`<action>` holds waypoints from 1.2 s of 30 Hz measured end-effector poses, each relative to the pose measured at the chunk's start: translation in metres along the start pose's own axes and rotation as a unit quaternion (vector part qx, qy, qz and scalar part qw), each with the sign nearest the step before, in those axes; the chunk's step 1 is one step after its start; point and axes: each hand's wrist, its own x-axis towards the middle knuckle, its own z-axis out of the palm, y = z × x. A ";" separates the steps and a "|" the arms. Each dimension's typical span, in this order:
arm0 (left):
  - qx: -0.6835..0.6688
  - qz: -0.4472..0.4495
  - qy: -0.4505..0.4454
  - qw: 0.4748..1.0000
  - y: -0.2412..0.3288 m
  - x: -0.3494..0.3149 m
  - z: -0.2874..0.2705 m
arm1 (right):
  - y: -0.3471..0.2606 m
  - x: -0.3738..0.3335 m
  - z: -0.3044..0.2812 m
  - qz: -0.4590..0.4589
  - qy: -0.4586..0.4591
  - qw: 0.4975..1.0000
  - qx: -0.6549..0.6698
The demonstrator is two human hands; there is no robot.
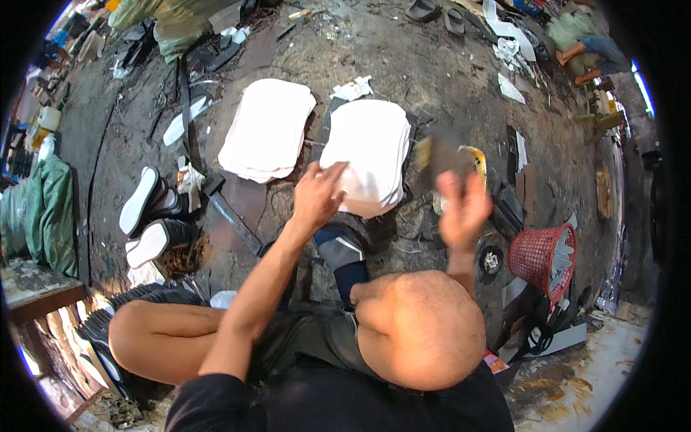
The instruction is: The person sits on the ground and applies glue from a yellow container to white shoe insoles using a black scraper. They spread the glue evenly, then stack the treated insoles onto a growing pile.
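Sheets [367, 144], white, in a loose pile on the floor [439, 86], squarely ahead of us; a second pile [266, 126] lies just to its left. We judge each sheet light, thin and fairly stiff, easily creased at a corner; smooth faces may let the pile slide. The edges are uneven, so we would take one by a protruding near edge or corner, thumb below, fingers above.

Left hand [320, 193]: fingers loosely spread, fingertips over the pile's near-left part, apparently touching; nothing gripped. Right hand [463, 209]: blurred, right of the pile, with a brown blur [448, 160] at its fingertips; we cannot tell whether it grips this.

Containers: yellow-rimmed tub [476, 160] beyond the right hand, contents unclear. Dark dish [483, 268], small pale bits inside. Red basket [529, 252], tilted, holding greyish-white pieces [563, 255].
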 end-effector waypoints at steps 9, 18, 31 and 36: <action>0.099 0.207 -0.361 0.904 -0.014 0.101 -0.007 | 0.008 0.027 -0.046 0.023 0.057 0.990 0.124; -0.070 0.061 -0.505 0.858 -0.046 0.160 0.007 | 0.026 0.002 0.062 0.036 -0.381 0.920 0.079; 0.133 0.299 0.329 0.886 -0.073 0.246 -0.165 | 0.040 -0.001 0.127 -0.017 -0.474 0.880 -0.023; 0.201 0.241 0.183 0.932 -0.118 0.144 -0.137 | 0.033 -0.012 0.103 0.068 -0.368 0.926 0.053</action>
